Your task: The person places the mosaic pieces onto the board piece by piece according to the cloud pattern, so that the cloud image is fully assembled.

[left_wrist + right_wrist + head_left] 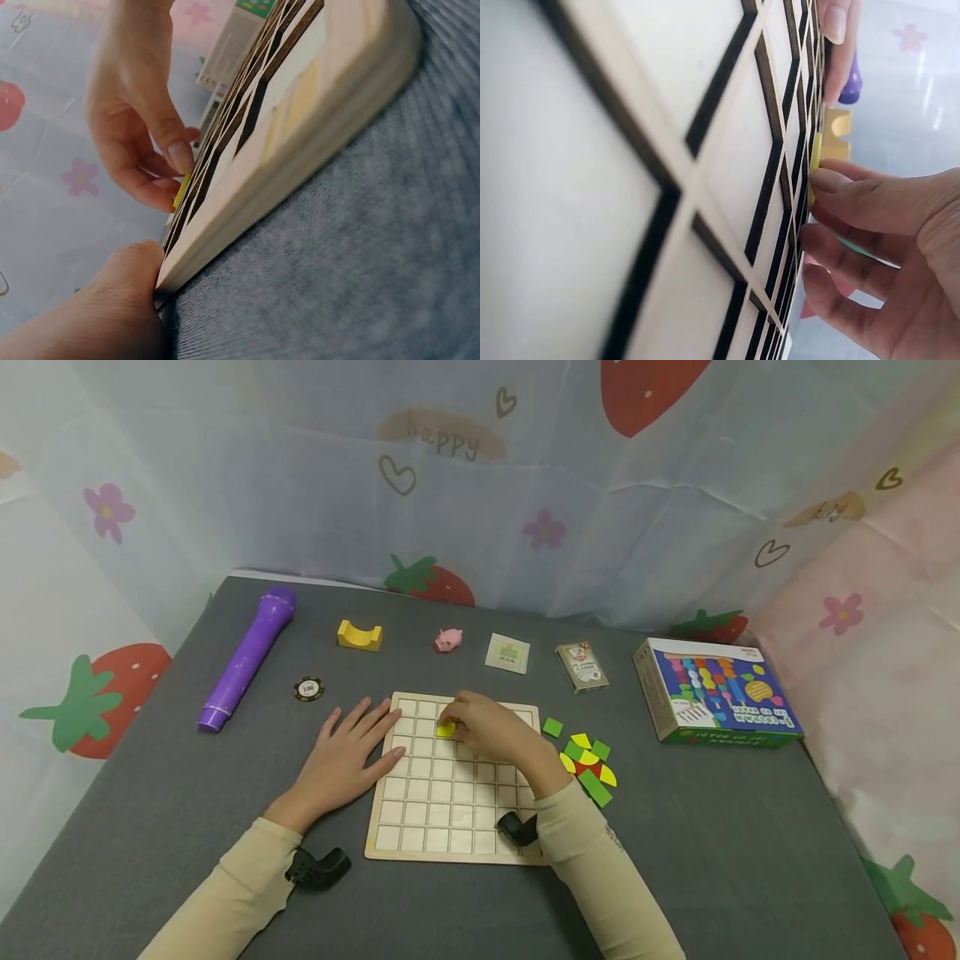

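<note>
Purple cylinder (247, 657) lies far left on the grey surface (187, 793), its near end hard for me to read; a dark round chip (308, 688) sits to its right, its print too small to make out. Next I see my left hand (347, 755) lying flat, fingers straight and spread, holding nothing, fingertips resting on the left edge of the wooden grid board (442, 802). From the left wrist view only the heel of that hand shows against the board's edge. On the board's upper rows my right hand (491, 732) has its grip closed to a pinch on a small yellow tile (446, 728), which sits at a cell near the top; the fingers cover most of it, so I cannot tell whether it is seated flat. The right wrist view shows just its thin yellow edge (814, 169) under the fingertips (826, 181). Right of the board lies a heap of green, yellow and red pieces (588, 760), partly hidden behind my wrist. Farther right stands a colourful box (716, 692).
</note>
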`<state>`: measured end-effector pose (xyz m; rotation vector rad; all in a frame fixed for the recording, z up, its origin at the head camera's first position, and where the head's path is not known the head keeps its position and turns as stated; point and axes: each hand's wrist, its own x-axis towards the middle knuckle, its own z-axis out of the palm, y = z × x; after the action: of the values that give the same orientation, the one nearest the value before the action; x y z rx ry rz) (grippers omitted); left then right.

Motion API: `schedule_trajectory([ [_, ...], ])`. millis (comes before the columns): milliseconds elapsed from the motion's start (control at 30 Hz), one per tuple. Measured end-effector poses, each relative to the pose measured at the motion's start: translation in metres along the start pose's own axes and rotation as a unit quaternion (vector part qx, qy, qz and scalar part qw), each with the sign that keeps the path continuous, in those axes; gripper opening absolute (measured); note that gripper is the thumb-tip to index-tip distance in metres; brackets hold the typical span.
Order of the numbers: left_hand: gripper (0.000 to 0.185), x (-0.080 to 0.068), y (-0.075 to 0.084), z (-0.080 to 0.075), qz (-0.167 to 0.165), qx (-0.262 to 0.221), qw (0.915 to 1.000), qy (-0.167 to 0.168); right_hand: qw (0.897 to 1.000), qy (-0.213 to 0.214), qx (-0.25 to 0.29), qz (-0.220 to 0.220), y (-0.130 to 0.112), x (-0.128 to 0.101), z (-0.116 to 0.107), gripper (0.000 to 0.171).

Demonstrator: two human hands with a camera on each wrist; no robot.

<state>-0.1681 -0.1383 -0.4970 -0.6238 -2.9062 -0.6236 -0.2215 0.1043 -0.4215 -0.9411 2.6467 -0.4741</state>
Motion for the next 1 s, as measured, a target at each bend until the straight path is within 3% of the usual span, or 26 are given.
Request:
schedule_trajectory([
  [333,0.064,-0.001,-0.002,0.002,-0.001,-0.002,1.0,0.001,1.0,0.001,0.021,0.0,0.007,-0.014,-0.011,0.034],
  [567,0.063,-0.002,0.0,0.002,0.006,-0.013,0.9999,0.01,0.997,0.034,0.03,0.063,0.044,-0.056,-0.045,0.04],
  [767,0.063,-0.002,0.001,0.001,0.008,-0.012,0.9998,0.01,0.988,0.056,0.039,0.136,0.074,-0.098,-0.066,0.043],
  [900,0.063,0.0,0.001,-0.001,0.007,-0.012,0.9999,0.008,0.986,0.055,0.026,0.158,0.088,-0.121,-0.066,0.04],
  [1000,0.064,0.001,0.001,-0.002,0.004,-0.013,0.9999,0.0,0.989,0.046,0.024,0.138,0.096,-0.132,-0.055,0.028],
])
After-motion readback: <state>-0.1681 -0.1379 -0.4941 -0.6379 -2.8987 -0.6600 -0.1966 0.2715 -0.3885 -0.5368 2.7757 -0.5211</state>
